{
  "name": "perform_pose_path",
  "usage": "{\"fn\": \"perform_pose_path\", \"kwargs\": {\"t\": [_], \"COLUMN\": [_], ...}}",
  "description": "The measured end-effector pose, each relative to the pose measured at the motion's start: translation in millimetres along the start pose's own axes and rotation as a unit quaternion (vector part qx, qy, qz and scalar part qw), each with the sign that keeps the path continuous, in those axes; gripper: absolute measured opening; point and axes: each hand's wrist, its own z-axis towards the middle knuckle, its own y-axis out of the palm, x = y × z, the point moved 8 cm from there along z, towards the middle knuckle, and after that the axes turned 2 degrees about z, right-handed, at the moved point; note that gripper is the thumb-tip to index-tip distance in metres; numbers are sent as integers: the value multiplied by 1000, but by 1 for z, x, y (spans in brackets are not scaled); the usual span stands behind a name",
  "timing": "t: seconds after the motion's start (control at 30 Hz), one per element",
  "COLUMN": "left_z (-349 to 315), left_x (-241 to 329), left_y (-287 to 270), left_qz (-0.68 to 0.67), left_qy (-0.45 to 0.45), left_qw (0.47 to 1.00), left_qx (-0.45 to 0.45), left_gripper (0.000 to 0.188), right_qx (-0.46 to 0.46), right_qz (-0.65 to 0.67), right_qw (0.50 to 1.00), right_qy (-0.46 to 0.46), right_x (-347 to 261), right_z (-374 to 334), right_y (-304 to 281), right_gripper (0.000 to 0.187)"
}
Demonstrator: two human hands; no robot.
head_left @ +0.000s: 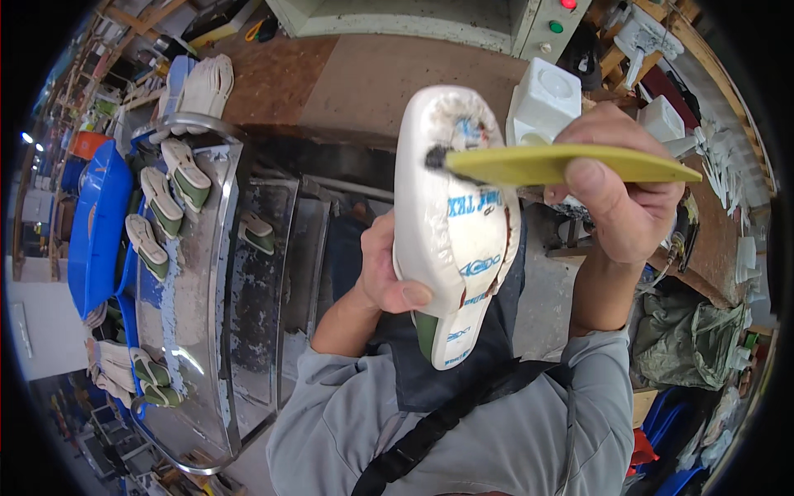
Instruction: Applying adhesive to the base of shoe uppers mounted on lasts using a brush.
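The white shoe sole is held upright at picture centre, its long axis running from 12 to 6 o'clock, with the left hand clasped around its lower edge at 9 o'clock. The yellow brush is pinched by the right hand at 3 o'clock, its dark tip pointed to 9 o'clock and touching the sole's upper end.

A shoe-making workshop — a worn metal conveyor rack carries rows of white-and-green shoe soles, more soles lie in a blue bin, a machine cabinet with red and green buttons stands behind, and white moulded blocks crowd a cluttered wooden counter.
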Motion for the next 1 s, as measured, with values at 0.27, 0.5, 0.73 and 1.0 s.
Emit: {"fn": "perform_pose_path", "kwargs": {"t": [0.27, 0.5, 0.73, 1.0], "left_z": [3, 0, 5, 7], "left_x": [1, -3, -6, -8], "left_y": [16, 14, 15, 13], "left_qz": [-98, -99, -94, -84], "left_qy": [-123, -158, -166, -165], "left_qw": [988, 982, 980, 980], "left_qx": [-11, 26, 52, 66], "left_gripper": [79, 74, 69, 66], "right_qx": [-65, -135, -20, -103], "right_qz": [23, 42, 64, 158], "right_qw": [997, 987, 997, 981], "right_qy": [-29, -81, -25, -43], "right_x": [-5, -8, -4, -4], "right_z": [-19, -33, -52, -81], "right_y": [1, 2, -6, 4], "right_gripper": [21, 20, 24, 18]}}
